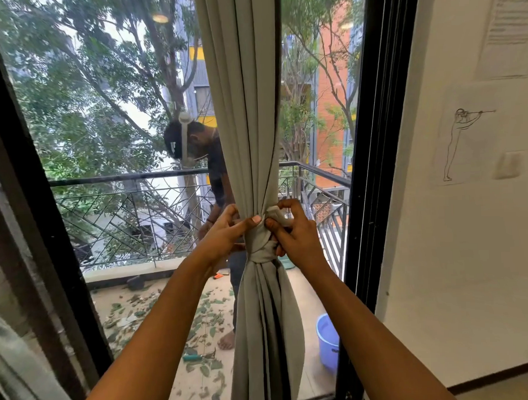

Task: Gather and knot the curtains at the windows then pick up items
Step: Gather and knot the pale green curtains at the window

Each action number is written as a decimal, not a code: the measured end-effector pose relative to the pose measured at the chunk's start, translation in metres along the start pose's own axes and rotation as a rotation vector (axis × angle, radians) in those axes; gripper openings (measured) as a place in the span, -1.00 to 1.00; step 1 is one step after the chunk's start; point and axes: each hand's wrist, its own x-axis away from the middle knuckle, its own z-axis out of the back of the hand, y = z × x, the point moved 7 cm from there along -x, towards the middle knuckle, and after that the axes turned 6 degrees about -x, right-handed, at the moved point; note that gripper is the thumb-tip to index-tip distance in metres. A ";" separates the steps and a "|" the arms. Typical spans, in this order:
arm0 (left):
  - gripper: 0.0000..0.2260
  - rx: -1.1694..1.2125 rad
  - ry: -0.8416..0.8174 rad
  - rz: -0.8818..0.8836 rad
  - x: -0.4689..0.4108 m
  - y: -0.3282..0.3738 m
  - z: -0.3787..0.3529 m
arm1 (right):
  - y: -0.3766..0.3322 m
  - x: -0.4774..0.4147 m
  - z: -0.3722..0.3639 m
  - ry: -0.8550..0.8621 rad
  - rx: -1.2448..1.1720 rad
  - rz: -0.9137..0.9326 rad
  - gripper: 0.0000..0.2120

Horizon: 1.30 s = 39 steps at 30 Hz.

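A grey-beige curtain (244,110) hangs gathered in front of a tall glass window. At mid-height it is wrapped into a knot (260,248). My left hand (225,231) grips the gathered cloth just left of the knot, thumb pressed across the folds. My right hand (293,228) pinches a loop of the cloth at the knot's upper right. Below the knot the curtain falls in loose folds toward the floor.
The black window frame (375,166) stands right of the curtain, with a white wall and pinned drawings (464,139) beyond. A person (195,142) shows in the glass. On the balcony lie scattered leaves, a blue bucket (327,338) and a hand tool (196,357).
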 end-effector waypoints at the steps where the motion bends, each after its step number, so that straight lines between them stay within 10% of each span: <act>1: -0.58 0.023 0.007 -0.011 0.001 0.001 0.000 | -0.002 0.000 0.000 0.026 0.014 0.000 -0.76; 12: -0.76 -0.021 0.099 -0.076 -0.003 -0.006 0.013 | -0.028 0.011 -0.004 0.001 0.495 0.665 -0.84; 19: -0.81 0.075 0.056 -0.100 0.002 -0.011 0.012 | 0.017 -0.009 -0.001 -0.191 -0.271 -0.071 -0.85; 34: -0.86 0.146 0.103 -0.068 0.000 -0.014 0.013 | -0.020 -0.008 -0.020 -0.239 0.356 0.388 -0.70; 39: -0.53 0.137 0.091 -0.046 0.006 -0.016 0.014 | -0.013 -0.007 -0.019 -0.200 0.267 0.247 -0.61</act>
